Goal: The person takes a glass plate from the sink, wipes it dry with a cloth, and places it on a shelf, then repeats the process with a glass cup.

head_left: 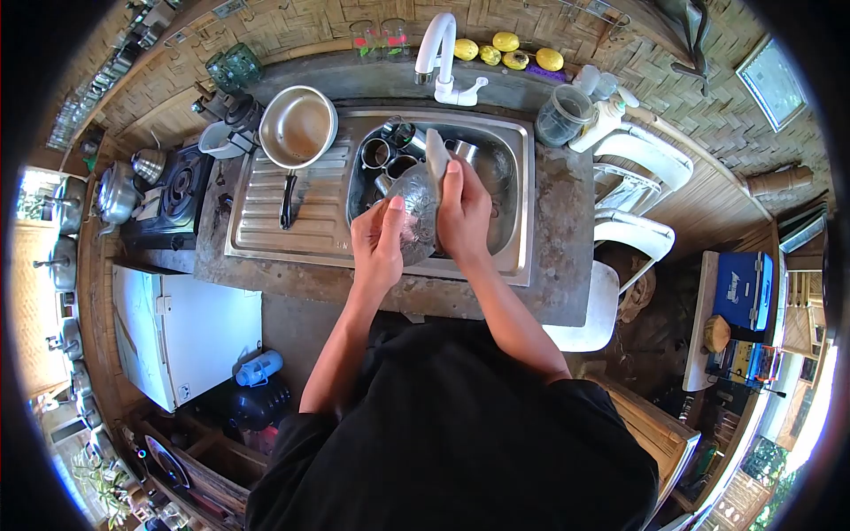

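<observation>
Head view: left hand fingers closed on shiny, round, see-through dish, held over steel sink; right hand fingers closed round flat, pale-grey pad, jutting past fingertips.

Layout, as I view it: sink unit set in the counter. Drainboard left, basin right. Pan on the drainboard's far part, handle toward the near side. Cups in the basin. Faucet beyond the basin; I log 2 glasses left of it, 5 fruits right. Tub at the counter's far right. Stove left of the counter, chairs right.
</observation>
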The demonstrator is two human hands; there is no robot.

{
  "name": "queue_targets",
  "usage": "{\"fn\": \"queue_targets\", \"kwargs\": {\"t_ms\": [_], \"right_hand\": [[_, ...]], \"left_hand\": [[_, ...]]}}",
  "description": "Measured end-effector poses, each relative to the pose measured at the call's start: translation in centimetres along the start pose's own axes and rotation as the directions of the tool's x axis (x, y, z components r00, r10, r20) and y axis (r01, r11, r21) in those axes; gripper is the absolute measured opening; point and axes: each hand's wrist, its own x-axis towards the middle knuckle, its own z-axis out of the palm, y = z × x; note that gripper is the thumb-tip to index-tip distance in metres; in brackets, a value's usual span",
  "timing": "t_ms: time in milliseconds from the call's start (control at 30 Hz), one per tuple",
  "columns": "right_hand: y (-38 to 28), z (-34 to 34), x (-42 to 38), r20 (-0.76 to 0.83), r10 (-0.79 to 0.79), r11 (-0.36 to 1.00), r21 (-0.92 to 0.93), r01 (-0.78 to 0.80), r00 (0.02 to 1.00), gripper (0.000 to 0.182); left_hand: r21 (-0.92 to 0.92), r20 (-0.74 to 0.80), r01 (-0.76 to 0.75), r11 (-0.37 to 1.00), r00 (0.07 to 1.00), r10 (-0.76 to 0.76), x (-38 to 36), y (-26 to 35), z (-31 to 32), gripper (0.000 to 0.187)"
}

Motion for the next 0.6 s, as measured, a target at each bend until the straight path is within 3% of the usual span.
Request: {"fn": "queue_targets", "kwargs": {"t_ms": [33, 67, 167, 200, 300, 433, 600], "right_hand": [[-0.8, 0.0, 0.0, -0.013, -0.129, 0.991, -0.032, 0.128, 0.992, 0.043], [-1.1, -0.3, 0.0, 0.083, -0.207, 0.978, -0.015, 0.209, 0.975, 0.042], [-1.7, 0.2, -1.1, 0.182, -0.455, 0.827, -0.277, 0.490, 0.871, 0.045], [-1.8, 0.2, -1.9, 0.227, -0.433, 0.834, -0.266, 0.483, 0.872, 0.049], [-1.0, 0.0, -2.0, 0.238, -0.405, 0.844, -0.274, 0.461, 0.883, 0.051], [-0.4, 0.4, -0.1, 0.083, -0.250, 0.955, -0.141, 0.260, 0.965, 0.050], [-1.3, 1.1, -4.2, 0.230, -0.399, 0.858, -0.248, 0.450, 0.888, 0.047]], "left_hand": [[-0.040, -0.017, 0.011, 0.999, 1.000, -0.012, 0.1, 0.0, 0.2, 0.038], [-0.079, -0.035, 0.023, 0.997, 0.999, -0.026, 0.3, 0.1, 0.3, 0.038], [-0.236, -0.127, 0.031, 0.971, 0.990, -0.063, 1.2, 0.2, 1.1, 0.036], [-0.294, -0.162, 0.028, 0.955, 0.984, -0.079, 1.3, 0.3, 1.2, 0.035], [-0.211, -0.151, 0.017, 0.977, 0.987, -0.050, 1.0, 0.3, 0.6, 0.035], [-0.164, -0.203, 0.027, 0.986, 0.977, -0.061, 0.0, 0.2, 1.7, 0.040], [-0.212, -0.277, 0.041, 0.976, 0.956, -0.100, 1.8, -1.0, 0.9, 0.039]]}}
